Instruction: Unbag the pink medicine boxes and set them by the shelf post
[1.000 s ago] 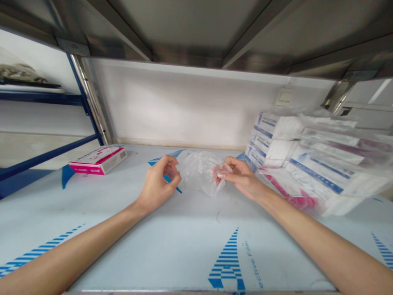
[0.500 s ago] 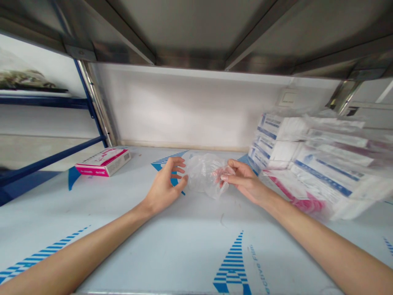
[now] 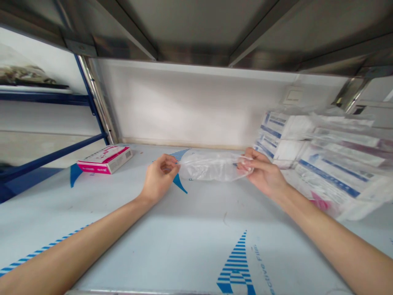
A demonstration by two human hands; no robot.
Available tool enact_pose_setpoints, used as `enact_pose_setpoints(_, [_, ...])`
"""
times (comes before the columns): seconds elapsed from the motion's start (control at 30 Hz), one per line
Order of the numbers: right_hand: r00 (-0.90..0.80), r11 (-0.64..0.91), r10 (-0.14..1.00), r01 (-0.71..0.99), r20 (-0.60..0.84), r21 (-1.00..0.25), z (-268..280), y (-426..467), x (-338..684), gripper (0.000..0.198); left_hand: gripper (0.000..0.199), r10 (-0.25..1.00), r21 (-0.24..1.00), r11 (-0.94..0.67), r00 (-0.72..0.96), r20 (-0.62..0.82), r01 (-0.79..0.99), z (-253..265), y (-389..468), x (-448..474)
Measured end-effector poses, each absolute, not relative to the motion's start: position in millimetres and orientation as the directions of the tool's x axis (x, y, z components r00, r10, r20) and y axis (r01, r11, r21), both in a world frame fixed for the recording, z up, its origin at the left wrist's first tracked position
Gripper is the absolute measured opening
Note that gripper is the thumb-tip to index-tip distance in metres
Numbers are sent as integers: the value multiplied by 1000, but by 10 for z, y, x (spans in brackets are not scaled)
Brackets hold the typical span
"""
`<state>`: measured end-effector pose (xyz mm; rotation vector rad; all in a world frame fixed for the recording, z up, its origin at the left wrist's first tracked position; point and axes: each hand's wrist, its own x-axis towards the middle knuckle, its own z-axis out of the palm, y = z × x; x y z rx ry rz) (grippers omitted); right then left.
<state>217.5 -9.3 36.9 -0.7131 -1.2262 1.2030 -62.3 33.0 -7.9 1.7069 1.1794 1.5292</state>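
Right now the left hand (image 3: pixel 159 179) is pinching one end of a clear plastic bag (image 3: pixel 211 166) with its thumb and fingers. The right hand (image 3: pixel 264 175) is pinching the other end the same way. Both hands are closing tight on the bag, and the bag is stretching out flat between them like a little bridge. It is hanging just above the shelf (image 3: pixel 172 246), in the middle and toward the back, not lying on it. You can see through the bag, and it is looking crinkly and shiny. I cannot tell if anything is inside it.

Both arms are reaching forward from the bottom corners of the view, bare and resting low over the shelf. The shelf is pale and is showing blue stripe marks and blue pointed shapes printed on it.

Off to the left, well apart from the hands, a pink and white box (image 3: pixel 106 159) is lying flat on the shelf near the back corner. On the right, a pile of wrapped packs (image 3: pixel 325 164) is sitting against the side, just beside the right hand. The packs are white with blue and pink bands, and they are looking a bit blurry.

A white wall (image 3: pixel 196 106) is standing behind everything, and a grey metal shelf (image 3: pixel 196 28) is hanging over the top.
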Motion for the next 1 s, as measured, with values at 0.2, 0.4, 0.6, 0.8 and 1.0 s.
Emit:
enact_pose_setpoints(0.2, [-52,317,938,-270,342,-909,421,-101,2227,22,19,886,893,-387,-174,429,232,-63,393,-680])
enact_pose_setpoints(0.4, [-197,232,946,-145,258,-962,367,-92,2199,18,33,961,967,-248,-139,238,-61,-25,368,-606])
enact_pose_setpoints(0.6, [141,369,911,145,389,-918,249,60,2290,18,14,960,910,-280,-85,266,-307,68,366,-659])
enact_pose_setpoints(0.8, [143,407,881,261,452,-875,208,162,2412,19,18,954,881,-136,182,240,-453,146,274,-650])
enact_pose_setpoints(1.0, [-194,164,974,262,115,-951,149,57,2228,48,22,911,886,11,370,182,-463,172,160,-604])
